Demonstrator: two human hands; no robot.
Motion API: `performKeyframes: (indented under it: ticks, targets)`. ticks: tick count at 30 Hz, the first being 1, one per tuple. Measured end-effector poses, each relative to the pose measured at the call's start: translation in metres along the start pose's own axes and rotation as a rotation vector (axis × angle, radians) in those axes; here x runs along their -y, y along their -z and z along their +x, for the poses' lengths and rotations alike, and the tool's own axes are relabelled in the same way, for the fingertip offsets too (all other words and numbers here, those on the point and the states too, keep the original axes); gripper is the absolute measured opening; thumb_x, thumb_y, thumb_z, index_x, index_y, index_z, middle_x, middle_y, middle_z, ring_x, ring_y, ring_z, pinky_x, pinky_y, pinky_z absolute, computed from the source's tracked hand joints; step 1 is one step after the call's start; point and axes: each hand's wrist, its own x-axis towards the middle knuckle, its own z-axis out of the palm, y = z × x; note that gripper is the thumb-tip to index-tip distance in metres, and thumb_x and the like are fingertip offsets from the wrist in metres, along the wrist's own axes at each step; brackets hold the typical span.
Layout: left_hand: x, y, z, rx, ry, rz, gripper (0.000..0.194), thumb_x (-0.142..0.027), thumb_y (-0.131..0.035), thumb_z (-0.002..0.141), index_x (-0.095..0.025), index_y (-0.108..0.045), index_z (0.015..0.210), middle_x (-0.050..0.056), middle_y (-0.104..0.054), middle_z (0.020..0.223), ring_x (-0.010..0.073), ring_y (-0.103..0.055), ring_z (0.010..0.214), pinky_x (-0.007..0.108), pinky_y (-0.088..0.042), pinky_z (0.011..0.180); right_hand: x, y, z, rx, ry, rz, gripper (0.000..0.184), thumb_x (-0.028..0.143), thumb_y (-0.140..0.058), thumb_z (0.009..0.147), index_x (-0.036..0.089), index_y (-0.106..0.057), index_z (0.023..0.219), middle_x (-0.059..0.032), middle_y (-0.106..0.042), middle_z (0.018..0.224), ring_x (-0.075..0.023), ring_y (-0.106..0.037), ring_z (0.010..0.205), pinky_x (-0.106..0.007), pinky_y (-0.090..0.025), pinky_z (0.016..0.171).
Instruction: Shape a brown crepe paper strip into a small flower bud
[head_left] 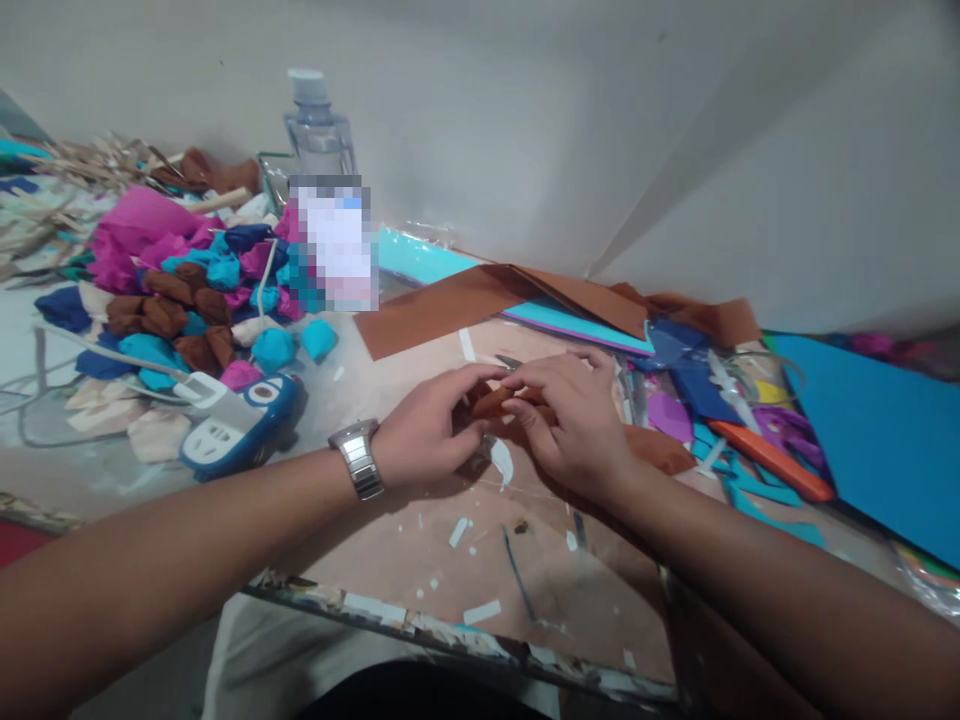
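Over the middle of the table, my left hand (431, 420), with a metal watch (357, 458) on its wrist, is closed with its fingertips on a small piece of brown paper (491, 403). My right hand (574, 420) meets it from the right, thumb and fingers curled onto the same brown paper. A thin pointed metal tip (507, 362) shows between the fingers of both hands; what it belongs to is hidden. Another brown piece (660, 449) lies beside my right wrist. Behind the hands stretches a long folded brown strip (435, 308).
At the left are crumpled paper balls (274, 349) in several colours and a blue-and-white power strip (240, 425) with cables. A clear bottle (319, 130) stands behind a blurred phone-like object (337, 240). At the right lie an orange cutter (772, 460) and a blue sheet (877, 430). White scraps (481, 612) dot the table.
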Motion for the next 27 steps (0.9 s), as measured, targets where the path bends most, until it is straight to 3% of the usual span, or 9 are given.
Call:
performKeyframes:
  ticks: [2,5,9,14,18,22,27]
  targets:
    - [-0.0016,0.0005,0.0007,-0.058,-0.021,-0.034,0.057,-0.01,-0.062,0.082,-0.02,-0.055,0.138,0.012,-0.067,0.129,0.024,-0.066,0.111,0.039,-0.055,0.095,-0.0006,0.0001,0.0006,0.017,-0.002,-0.012,0.008,0.027,-0.059,0.101,0.025,-0.065,0.105,-0.0016,-0.077,0.104,-0.0207,-0.068,0.098,-0.044,-0.031,0.103]
    - [-0.0025,0.001,0.001,-0.111,0.007,-0.092,0.042,-0.015,-0.058,0.092,-0.019,-0.057,0.134,0.013,-0.067,0.123,0.021,-0.067,0.106,0.035,-0.057,0.09,-0.0015,-0.0001,0.0011,0.035,-0.003,-0.021,0.008,0.025,-0.06,0.1,0.026,-0.066,0.105,-0.0007,-0.078,0.104,-0.0211,-0.068,0.099,-0.045,-0.031,0.102]
    - [-0.0011,-0.0001,-0.0006,-0.061,0.068,-0.128,0.04,-0.018,-0.059,0.095,-0.022,-0.057,0.135,0.007,-0.07,0.103,0.016,-0.068,0.087,0.029,-0.056,0.077,-0.0012,0.0003,0.0005,0.022,-0.015,-0.018,0.008,0.025,-0.06,0.1,0.026,-0.067,0.105,-0.0004,-0.078,0.102,-0.0213,-0.068,0.098,-0.045,-0.031,0.102]
    - [0.0005,-0.0006,-0.0015,-0.024,0.102,-0.092,0.044,-0.017,-0.063,0.091,-0.022,-0.057,0.134,0.003,-0.07,0.095,0.0136,-0.066,0.077,0.027,-0.053,0.07,0.0005,0.0014,0.0006,-0.012,-0.019,-0.003,0.007,0.025,-0.061,0.099,0.025,-0.067,0.102,-0.001,-0.078,0.1,-0.0209,-0.069,0.094,-0.045,-0.032,0.102]
    - [-0.0005,0.0002,-0.0003,-0.029,0.076,-0.073,0.05,-0.012,-0.065,0.085,-0.021,-0.057,0.134,0.006,-0.07,0.106,0.0171,-0.068,0.089,0.03,-0.056,0.078,0.0,0.0007,0.0008,0.012,-0.014,0.009,0.008,0.024,-0.06,0.1,0.025,-0.066,0.104,-0.0009,-0.078,0.102,-0.0202,-0.069,0.097,-0.045,-0.032,0.103]
    - [-0.0029,0.0011,0.0009,-0.118,0.012,-0.075,0.046,-0.015,-0.066,0.086,-0.019,-0.058,0.131,0.012,-0.067,0.123,0.0215,-0.067,0.106,0.035,-0.056,0.089,-0.0009,-0.0004,0.0001,0.038,0.002,-0.021,0.01,0.023,-0.059,0.1,0.025,-0.067,0.106,-0.0007,-0.078,0.106,-0.0202,-0.069,0.1,-0.044,-0.03,0.102]
    - [-0.0019,0.0017,0.0011,-0.151,-0.028,-0.073,0.039,-0.023,-0.069,0.091,-0.02,-0.061,0.129,0.01,-0.068,0.121,0.0207,-0.067,0.106,0.036,-0.056,0.094,-0.0001,0.0,0.0,0.075,0.036,-0.023,0.012,0.028,-0.06,0.101,0.026,-0.07,0.108,-0.001,-0.078,0.106,-0.0201,-0.068,0.101,-0.045,-0.029,0.104]
